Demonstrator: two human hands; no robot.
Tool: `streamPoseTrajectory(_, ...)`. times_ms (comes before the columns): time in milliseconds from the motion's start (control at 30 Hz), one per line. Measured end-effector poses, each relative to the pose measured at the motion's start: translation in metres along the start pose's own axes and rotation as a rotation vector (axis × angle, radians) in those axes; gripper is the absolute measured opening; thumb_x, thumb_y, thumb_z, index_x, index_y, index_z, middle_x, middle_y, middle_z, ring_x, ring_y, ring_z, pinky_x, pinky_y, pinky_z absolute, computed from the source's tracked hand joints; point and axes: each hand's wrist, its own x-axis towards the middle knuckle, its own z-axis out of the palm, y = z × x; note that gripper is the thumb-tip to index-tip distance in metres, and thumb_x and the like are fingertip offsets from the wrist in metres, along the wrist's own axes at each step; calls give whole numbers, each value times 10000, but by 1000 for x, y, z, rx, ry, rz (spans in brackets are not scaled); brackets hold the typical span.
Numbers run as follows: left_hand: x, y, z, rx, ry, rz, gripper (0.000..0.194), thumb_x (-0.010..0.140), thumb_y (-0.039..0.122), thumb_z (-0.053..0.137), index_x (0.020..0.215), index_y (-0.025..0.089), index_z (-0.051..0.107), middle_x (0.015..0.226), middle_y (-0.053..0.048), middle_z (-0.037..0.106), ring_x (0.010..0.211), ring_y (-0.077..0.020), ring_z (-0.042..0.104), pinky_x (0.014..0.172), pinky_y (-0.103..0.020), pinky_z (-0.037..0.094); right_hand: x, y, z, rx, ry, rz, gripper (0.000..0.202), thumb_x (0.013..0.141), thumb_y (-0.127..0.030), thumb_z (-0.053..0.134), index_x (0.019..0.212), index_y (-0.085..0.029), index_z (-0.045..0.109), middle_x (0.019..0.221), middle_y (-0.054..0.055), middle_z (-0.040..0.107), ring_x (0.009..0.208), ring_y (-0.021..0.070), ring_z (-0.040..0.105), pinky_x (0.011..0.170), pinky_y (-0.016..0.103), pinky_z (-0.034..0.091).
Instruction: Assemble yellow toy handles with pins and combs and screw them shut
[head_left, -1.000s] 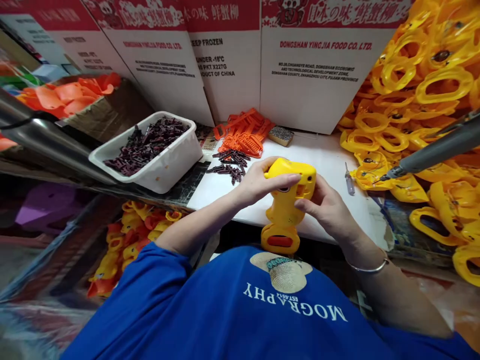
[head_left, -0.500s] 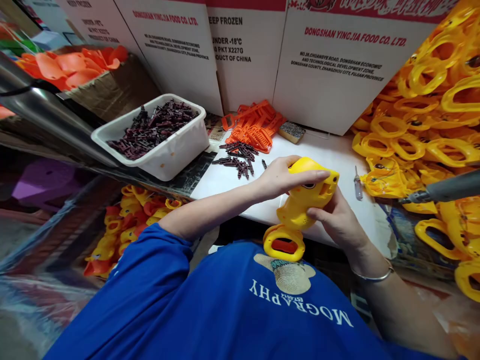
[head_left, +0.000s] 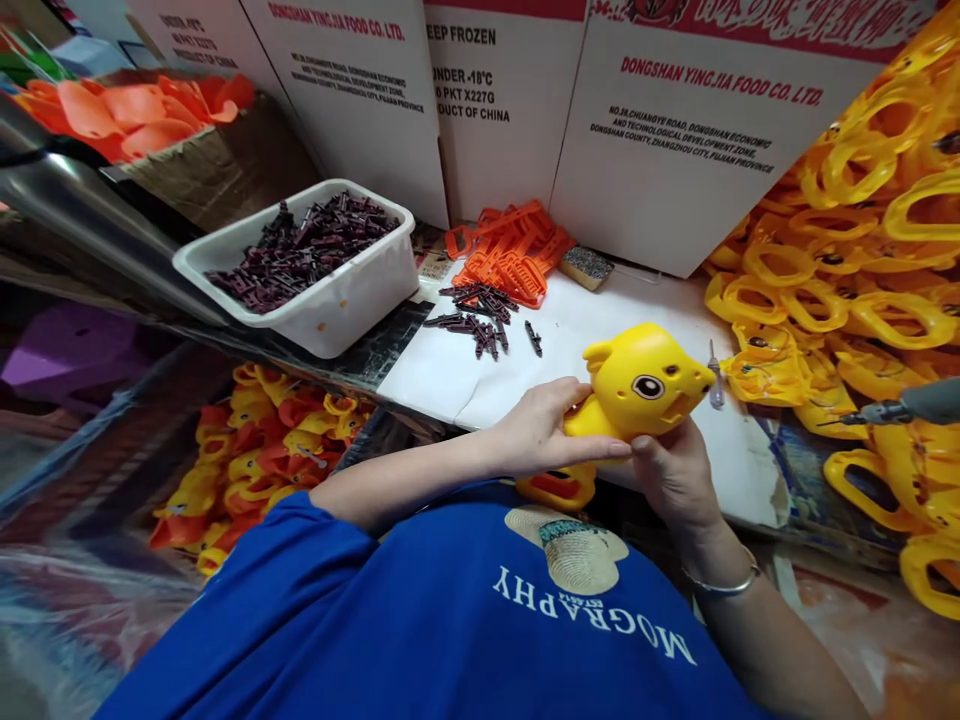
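Between both hands I hold a yellow plastic duck toy (head_left: 637,385), its printed eye showing and its head pointing to the right. My left hand (head_left: 544,430) wraps the toy's neck and body from the left, thumb lying along its lower side. My right hand (head_left: 675,475) grips it from below and the right; those fingers are partly hidden beneath the head. A yellow ring-shaped handle (head_left: 559,490) hangs at the toy's lower end, close to my shirt. Beyond the hands, small dark plastic pieces (head_left: 480,318) lie on the white work surface (head_left: 450,385), one apart from the others.
A white tub (head_left: 337,320) of dark pieces stands left. Behind lie orange plastic parts (head_left: 514,255) and a small speckled block (head_left: 587,268). Yellow duck parts (head_left: 817,260) pile up right, beside a screwdriver (head_left: 715,378) and a power driver (head_left: 907,405). Finished-looking ducks (head_left: 255,450) fill a lower crate.
The duck toy has turned so its eye and side face up, its head now pointing right. My left hand has slid from its head down to the neck and body.
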Motion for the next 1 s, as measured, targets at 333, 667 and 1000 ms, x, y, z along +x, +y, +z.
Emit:
streamPoseTrajectory(333,2,0,-8,-177,-176,-92,553,828,571,789,1106,99,713,941,-93,748,818,-206,659,725,-310,515,-6,-10,-6,-24,-8,97,611,657,-466,959,1145,-227,680,1208,115,784,1102,318,752,968,479,633)
streamPoseTrajectory(667,6,-3,-13,-236,-265,-180,593,853,538,768,1212,73,689,1055,-134,756,905,-235,679,770,-333,535,-8,-5,2,68,-33,148,668,672,-459,957,1221,-241,645,1304,114,751,1177,296,725,989,430,623)
streamPoseTrajectory(1000,4,-9,-7,-60,-193,-127,638,778,589,817,1159,92,699,984,-120,770,855,-247,692,751,-334,543,-7,-8,-6,-5,-103,229,590,639,-416,970,1133,-233,704,1180,95,793,1100,347,745,969,517,635)
